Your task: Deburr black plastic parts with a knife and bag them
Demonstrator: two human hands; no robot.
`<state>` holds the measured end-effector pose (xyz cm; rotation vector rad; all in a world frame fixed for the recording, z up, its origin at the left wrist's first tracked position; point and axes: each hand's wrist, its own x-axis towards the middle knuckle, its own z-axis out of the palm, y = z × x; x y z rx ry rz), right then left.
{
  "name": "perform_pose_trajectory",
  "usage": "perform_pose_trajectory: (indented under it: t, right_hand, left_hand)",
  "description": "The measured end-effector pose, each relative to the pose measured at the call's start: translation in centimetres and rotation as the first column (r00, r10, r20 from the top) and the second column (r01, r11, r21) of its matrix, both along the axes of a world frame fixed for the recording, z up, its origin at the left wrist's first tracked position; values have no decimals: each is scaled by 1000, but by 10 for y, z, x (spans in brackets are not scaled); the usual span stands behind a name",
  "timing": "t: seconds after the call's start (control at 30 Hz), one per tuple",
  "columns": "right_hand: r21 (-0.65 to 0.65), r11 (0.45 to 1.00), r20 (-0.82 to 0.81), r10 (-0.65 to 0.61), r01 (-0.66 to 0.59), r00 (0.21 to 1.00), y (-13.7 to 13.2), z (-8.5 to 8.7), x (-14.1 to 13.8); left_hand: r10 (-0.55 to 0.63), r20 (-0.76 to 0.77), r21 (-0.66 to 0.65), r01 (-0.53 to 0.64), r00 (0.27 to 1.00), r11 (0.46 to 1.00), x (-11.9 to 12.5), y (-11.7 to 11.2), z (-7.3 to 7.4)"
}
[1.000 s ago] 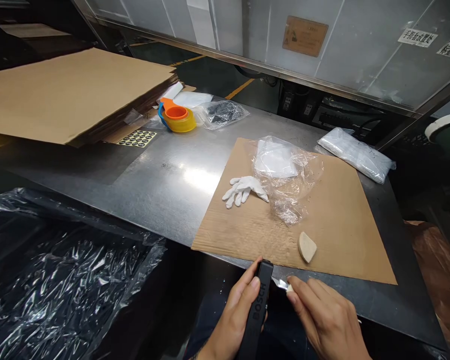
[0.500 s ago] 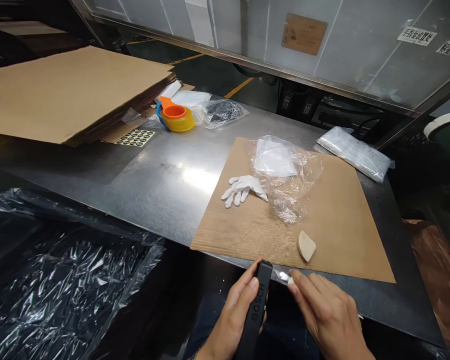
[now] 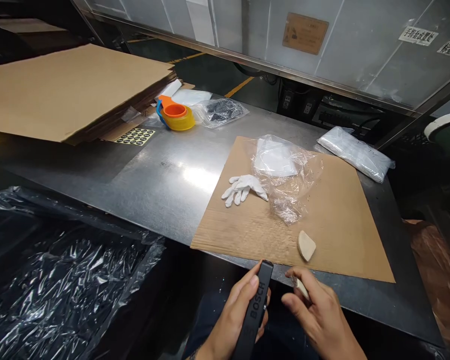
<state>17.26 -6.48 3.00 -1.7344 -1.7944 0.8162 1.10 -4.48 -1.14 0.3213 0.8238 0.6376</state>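
Note:
My left hand (image 3: 234,312) is closed round a long black bar marked BOSCH (image 3: 255,310), held upright at a tilt just off the table's front edge. To its right, my right hand (image 3: 318,312) is curled with a small cream-coloured piece (image 3: 302,288) tucked among its fingers, the thumb standing apart. My right hand does not touch the bar. Beyond it, a cream felt-like pad (image 3: 306,246) with a rounded edge lies on a cardboard sheet (image 3: 345,225). A white glove (image 3: 243,190) rests on the same sheet, beside a crumpled clear plastic bag (image 3: 290,195).
A cardboard stack (image 3: 78,90) occupies the left of the metal table (image 3: 161,190). Nearby are an orange-and-yellow tape dispenser (image 3: 176,115), a sticker sheet (image 3: 135,136) and a bagged black item (image 3: 223,111). A plastic packet (image 3: 354,152) lies back right; black plastic lining (image 3: 60,285) sits front left.
My right hand has turned and its thumb has parted from the fingers. The clear shiny strip between it and the bar no longer shows. My left hand and the bar have hardly moved.

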Motion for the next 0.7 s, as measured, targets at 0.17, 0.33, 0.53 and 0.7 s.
perform_pose_trajectory:
  t: [0.17,0.33,0.53,0.7]
  right_hand:
    - [-206,978,-300,-19,-45,954,16,-6,-5]
    - [-197,979,-398,-131,54,908,31,-14,3]
    - [-193,978,-386,-149,78,910,22,-12,4]
    - [-169,979,-296,-161,114,942,17,-12,2]
  left_hand:
    - [-106,63,33,104,992,994,-1,0,1]
    - [-196,194,-60,211,961,976,-2,3,10]
    - [-181,202,-134,211,962,968,0,8,16]
    - [-120,164,-135,143,979,980,3,5,6]
